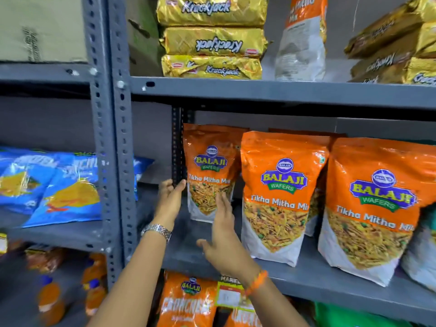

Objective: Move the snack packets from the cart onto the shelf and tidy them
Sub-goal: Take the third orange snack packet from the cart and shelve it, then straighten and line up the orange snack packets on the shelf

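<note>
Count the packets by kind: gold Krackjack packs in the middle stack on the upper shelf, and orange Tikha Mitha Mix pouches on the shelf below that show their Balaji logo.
Gold foil Krackjack packs: 3
Orange Tikha Mitha Mix pouches: 3
Total: 6

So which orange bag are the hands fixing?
Find the middle shelf under the gold biscuit packs. Three orange Balaji bags stand in front there. It's the leftmost bag, set furthest back by the post, with open hands either side.

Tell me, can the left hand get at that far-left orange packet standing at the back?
Probably yes: the left hand is open, its fingers at the edge of the leftmost orange packet, with nothing between them.
</note>
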### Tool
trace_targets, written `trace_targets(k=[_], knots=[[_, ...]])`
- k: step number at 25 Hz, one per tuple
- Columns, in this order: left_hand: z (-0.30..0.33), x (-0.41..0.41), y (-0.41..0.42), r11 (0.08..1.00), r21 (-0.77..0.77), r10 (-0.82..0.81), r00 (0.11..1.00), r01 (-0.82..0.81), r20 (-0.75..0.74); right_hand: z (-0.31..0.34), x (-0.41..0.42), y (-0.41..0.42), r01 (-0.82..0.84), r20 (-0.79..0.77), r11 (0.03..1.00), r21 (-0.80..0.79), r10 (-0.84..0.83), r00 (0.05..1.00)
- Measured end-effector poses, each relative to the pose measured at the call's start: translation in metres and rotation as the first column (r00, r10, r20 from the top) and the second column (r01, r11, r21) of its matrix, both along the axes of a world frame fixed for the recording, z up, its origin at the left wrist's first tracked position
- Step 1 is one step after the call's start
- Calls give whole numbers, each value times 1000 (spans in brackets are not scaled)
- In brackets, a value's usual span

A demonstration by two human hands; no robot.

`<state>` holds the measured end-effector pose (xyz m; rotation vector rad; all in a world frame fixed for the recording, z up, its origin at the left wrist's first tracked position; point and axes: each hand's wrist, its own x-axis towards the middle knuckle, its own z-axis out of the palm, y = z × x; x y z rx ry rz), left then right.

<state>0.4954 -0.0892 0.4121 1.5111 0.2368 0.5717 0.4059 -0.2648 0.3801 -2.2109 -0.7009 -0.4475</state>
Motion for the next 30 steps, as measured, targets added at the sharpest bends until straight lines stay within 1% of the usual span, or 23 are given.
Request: trace_targets(k=[1,3,4,6,8,9,12,13,16,19,23,26,28,30], knots=[[4,6,4,1000,-17,-14,1000,14,-19,3,17,13,50,-94,999,2,-49,994],[13,17,8,997,6,-81,996,81,-31,8,42,32,182,-217,978,98,-158,963],[18,22,8,989,31,-143,989,145,-48,8,53,39,250,-242,956,151,-209,947],[23,27,6,956,31,-285,951,291,-117,8,70,45,358,-297,907,221,-287,911],[20,34,2,913,19,-399,903,407,-161,7,86,45,408,-332,888,214,-326,885],[17,40,1,903,41,-415,895,427,-165,9,93,45,411,-331,886,213,-330,884],[10,49,-1,925,140,-333,931,354,-151,15,101,45,413,-361,851,324,-292,886],[8,51,-2,931,147,-316,939,334,-135,17,102,44,417,-354,841,345,-295,888],[5,53,-5,931,150,-322,942,333,-97,19,107,40,442,-357,836,325,-324,876],[2,57,-3,930,156,-324,942,334,-82,20,110,42,460,-402,823,333,-318,859],[-5,57,-1,931,199,-297,952,306,-71,18,110,40,458,-385,835,304,-332,861],[-4,54,0,935,197,-288,956,294,-62,19,103,38,418,-385,854,310,-289,876],[0,47,-1,937,187,-285,955,296,-84,23,90,38,386,-391,867,315,-252,885],[2,36,-1,941,189,-267,960,280,-88,22,66,37,363,-356,886,288,-253,900]])
